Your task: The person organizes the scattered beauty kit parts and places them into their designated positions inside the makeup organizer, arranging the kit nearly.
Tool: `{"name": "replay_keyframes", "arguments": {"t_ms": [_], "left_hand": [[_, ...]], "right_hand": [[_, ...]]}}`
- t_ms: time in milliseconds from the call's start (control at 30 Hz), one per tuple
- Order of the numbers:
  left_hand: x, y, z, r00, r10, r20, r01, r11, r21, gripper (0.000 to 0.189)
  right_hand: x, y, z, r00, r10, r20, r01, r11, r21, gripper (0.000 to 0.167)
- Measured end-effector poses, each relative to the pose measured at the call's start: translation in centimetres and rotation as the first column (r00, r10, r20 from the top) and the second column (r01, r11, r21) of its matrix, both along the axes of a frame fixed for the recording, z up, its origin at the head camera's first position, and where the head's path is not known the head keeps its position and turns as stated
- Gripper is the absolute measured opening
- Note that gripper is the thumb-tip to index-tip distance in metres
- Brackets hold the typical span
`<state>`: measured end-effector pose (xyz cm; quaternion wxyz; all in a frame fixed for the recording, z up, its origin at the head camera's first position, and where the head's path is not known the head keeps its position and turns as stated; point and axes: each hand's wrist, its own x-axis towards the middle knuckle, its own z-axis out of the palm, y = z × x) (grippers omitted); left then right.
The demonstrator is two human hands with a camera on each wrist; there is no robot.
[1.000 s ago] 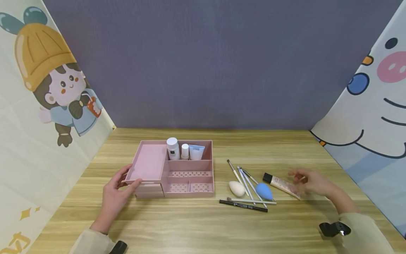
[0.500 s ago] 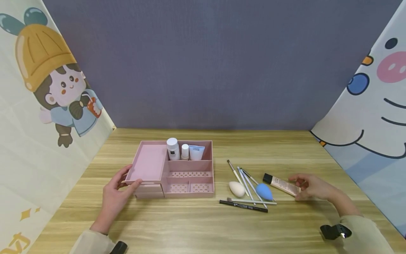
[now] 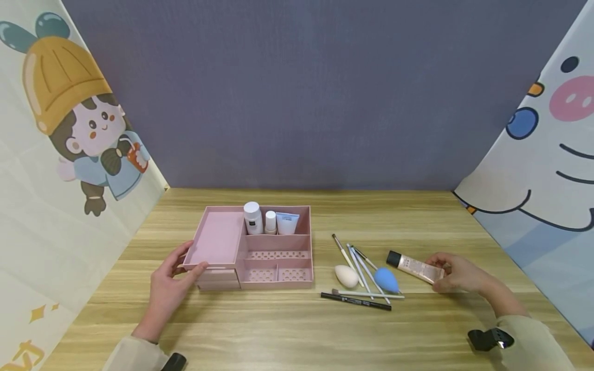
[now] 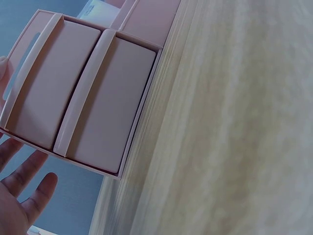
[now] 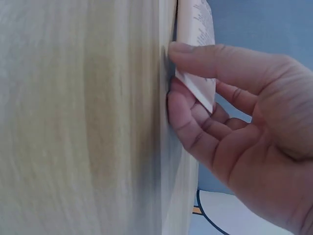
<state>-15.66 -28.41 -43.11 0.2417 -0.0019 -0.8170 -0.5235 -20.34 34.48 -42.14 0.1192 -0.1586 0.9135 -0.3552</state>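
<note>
My left hand [image 3: 169, 288] holds the front left corner of a pink desk organizer [image 3: 218, 234], thumb on the front top edge and fingers along its side. Two drawers [image 4: 105, 100] face the left wrist view, both pushed in. At the right, my right hand [image 3: 461, 275] pinches the flat end of a beige squeeze tube [image 3: 419, 269] with a black cap [image 3: 393, 258]. In the right wrist view, the thumb lies on one face of the tube [image 5: 199, 29] and the fingers curl behind it, close over the table.
In the organizer's back compartment stand a white bottle [image 3: 253, 219], a smaller white-capped bottle [image 3: 270, 222] and a light blue tube [image 3: 287, 223]. Between organizer and right hand lie a cream makeup sponge [image 3: 346, 276], a blue sponge [image 3: 387, 280], several brushes [image 3: 344, 255] and a black pen [image 3: 356, 301].
My right hand has closed on the end of the beige tube and shifted it slightly to the right, its cap end lifting a little. The left hand has stayed on the organizer.
</note>
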Motion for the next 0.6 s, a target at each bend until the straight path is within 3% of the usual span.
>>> {"name": "replay_keyframes", "arguments": {"t_ms": [267, 500, 600], "left_hand": [[0.07, 0.02, -0.02, 1.000, -0.003, 0.003, 0.003, 1.000, 0.001, 0.059], [-0.07, -0.09, -0.21, 1.000, -0.001, -0.002, 0.001, 1.000, 0.010, 0.060], [-0.06, -0.08, -0.22, 1.000, -0.001, -0.010, 0.001, 1.000, 0.016, 0.059]], "right_hand": [[0.18, 0.04, 0.15, 0.996, -0.086, -0.026, 0.085, 0.995, -0.044, 0.053], [0.15, 0.09, 0.72, 0.991, -0.129, -0.029, 0.122, 0.976, -0.179, 0.047], [0.04, 0.01, 0.96, 0.988, -0.153, -0.035, 0.144, 0.972, -0.185, 0.047]]}}
